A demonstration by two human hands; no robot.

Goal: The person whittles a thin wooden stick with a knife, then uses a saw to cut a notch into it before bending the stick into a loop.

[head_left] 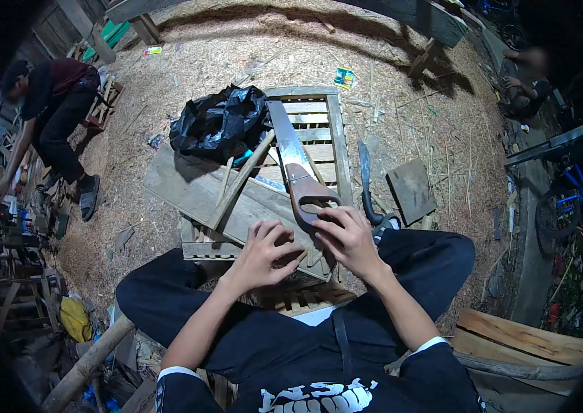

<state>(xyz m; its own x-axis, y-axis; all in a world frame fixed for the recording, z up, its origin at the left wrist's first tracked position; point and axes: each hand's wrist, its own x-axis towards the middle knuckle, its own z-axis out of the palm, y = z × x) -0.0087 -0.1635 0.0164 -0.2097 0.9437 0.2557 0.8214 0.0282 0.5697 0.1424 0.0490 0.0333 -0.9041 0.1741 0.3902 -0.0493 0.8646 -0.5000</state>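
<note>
A handsaw [296, 158] with a brown wooden handle lies across a wide plank [195, 186] on a slatted wooden table [336, 131]. My right hand [350, 237] is at the lower end of the saw handle, its fingers bent and spread, fingertips right at the grip. To its left, my left hand [267, 251] hovers over the plank's near end with curled fingers. A small brown piece of wood [301, 256] shows between its thumb and fingertips, mostly hidden. A narrow wooden strip [243, 180] leans across the plank beside the saw.
A black plastic bag [219, 124] sits at the table's far left corner. Right of the table lie a large knife [364, 172] and a square board [412, 191] on the shavings-covered ground. One person [57, 103] bends over at the left; another person [528, 82] sits far right.
</note>
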